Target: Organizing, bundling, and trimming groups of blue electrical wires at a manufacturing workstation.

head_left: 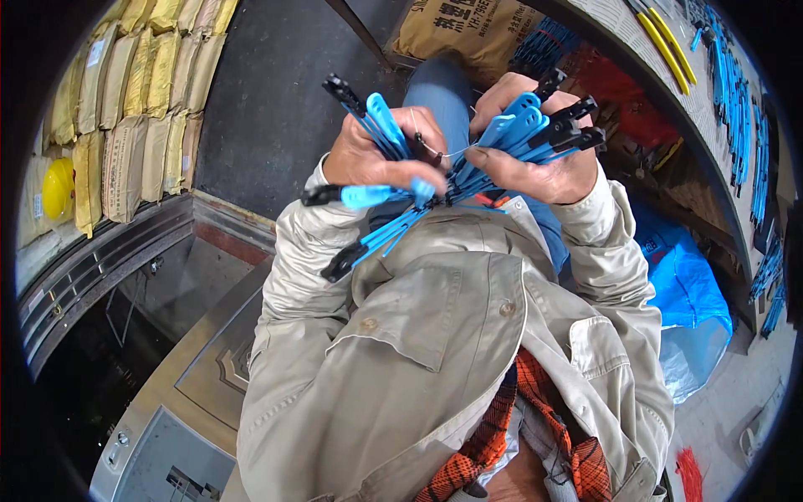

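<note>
My left hand (381,155) and my right hand (535,163) are close together above my lap. Both are closed around a bundle of slim blue strips with black plastic ends (523,125). The strips fan out on both sides, and some hang down on the left past my wrist. A thin pale wire (456,154) loops between my two hands near the bundle's middle. Its ends are hard to trace among the fingers. My left fingertips are slightly blurred.
At the right, a worktop (615,15) bears yellow-handled pliers (665,46) and more blue strips (736,109). A blue plastic bag (686,284) stands below it. Stacked sacks (125,159) fill the far left, beside a yellow round object (58,190). A brown printed sack (464,33) lies ahead.
</note>
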`<state>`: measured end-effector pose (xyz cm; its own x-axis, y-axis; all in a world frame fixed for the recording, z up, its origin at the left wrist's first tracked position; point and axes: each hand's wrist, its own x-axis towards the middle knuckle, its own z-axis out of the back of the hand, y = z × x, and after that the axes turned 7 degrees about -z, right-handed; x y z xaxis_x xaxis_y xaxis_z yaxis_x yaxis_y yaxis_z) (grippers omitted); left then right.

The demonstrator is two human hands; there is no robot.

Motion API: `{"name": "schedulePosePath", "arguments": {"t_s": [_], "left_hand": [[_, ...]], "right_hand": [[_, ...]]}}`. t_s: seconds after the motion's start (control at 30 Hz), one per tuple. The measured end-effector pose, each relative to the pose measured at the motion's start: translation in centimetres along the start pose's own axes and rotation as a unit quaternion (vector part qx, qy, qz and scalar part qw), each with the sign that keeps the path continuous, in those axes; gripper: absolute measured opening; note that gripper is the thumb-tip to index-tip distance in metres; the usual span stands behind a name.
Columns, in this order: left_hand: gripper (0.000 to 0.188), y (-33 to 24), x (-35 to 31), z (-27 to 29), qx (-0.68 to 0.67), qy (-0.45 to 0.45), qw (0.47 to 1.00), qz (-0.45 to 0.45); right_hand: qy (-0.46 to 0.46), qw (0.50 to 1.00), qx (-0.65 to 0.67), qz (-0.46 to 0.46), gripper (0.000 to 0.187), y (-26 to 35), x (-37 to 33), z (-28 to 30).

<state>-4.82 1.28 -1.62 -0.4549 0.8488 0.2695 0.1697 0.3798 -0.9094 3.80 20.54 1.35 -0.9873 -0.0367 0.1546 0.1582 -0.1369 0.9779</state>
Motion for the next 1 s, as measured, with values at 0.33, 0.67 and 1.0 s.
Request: {"name": "schedulePosePath", "arguments": {"t_s": [0.33,0.67,1.0], "left_hand": [[0.017,-0.3,-0.2,-0.8,-0.077,0.042,0.993,0.078],[0.019,0.8,-1.3,-0.8,-0.042,0.031,0.998,0.041],[0.021,-0.5,-1.3,-2.7,0.034,-0.003,0.998,0.049]], "right_hand": [[0.044,0.997,0.031,0.049,0.021,-0.5,-1.6,0.9],[-0.020,0.997,0.074,0.034,0.019,-0.1,-2.5,-1.2],[-0.044,0.996,0.065,0.032,0.018,0.3,-3.5,-1.3]]}}
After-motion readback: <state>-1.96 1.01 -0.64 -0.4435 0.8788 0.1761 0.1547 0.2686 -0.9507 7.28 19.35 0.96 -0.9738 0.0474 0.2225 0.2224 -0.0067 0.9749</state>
